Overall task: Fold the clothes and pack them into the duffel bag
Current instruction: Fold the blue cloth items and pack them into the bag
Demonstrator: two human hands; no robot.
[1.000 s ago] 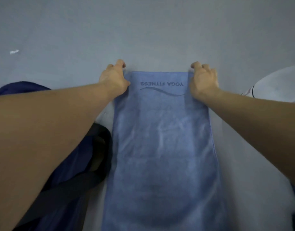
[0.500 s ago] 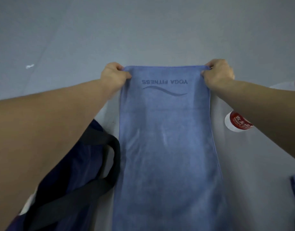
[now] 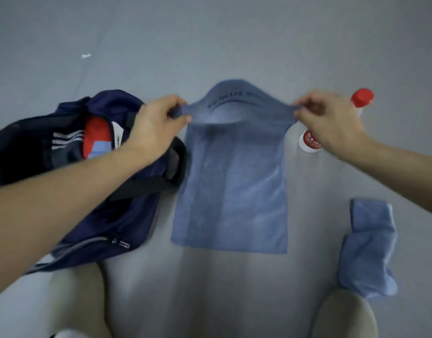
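Observation:
A blue towel (image 3: 234, 186) with dark lettering lies on the grey floor in front of me, its far end lifted and curling back toward me. My left hand (image 3: 154, 125) pinches the towel's far left corner. My right hand (image 3: 329, 120) pinches the far right corner. Both corners hang in the air above the towel's flat part. A navy duffel bag (image 3: 107, 215) sits open on the left, with red, white and light blue clothing inside (image 3: 97, 140). Its black strap (image 3: 146, 184) lies beside the towel.
A clear bottle with a red cap (image 3: 361, 97) and a red label (image 3: 310, 142) lies behind my right hand. A crumpled blue cloth (image 3: 368, 250) rests on the floor at the right. My knees (image 3: 78, 298) frame the bottom edge.
Both hands have lifted the towel's far corners off the floor and drawn them back toward me. The view has pulled back, showing the open bag, the bottle and the second cloth.

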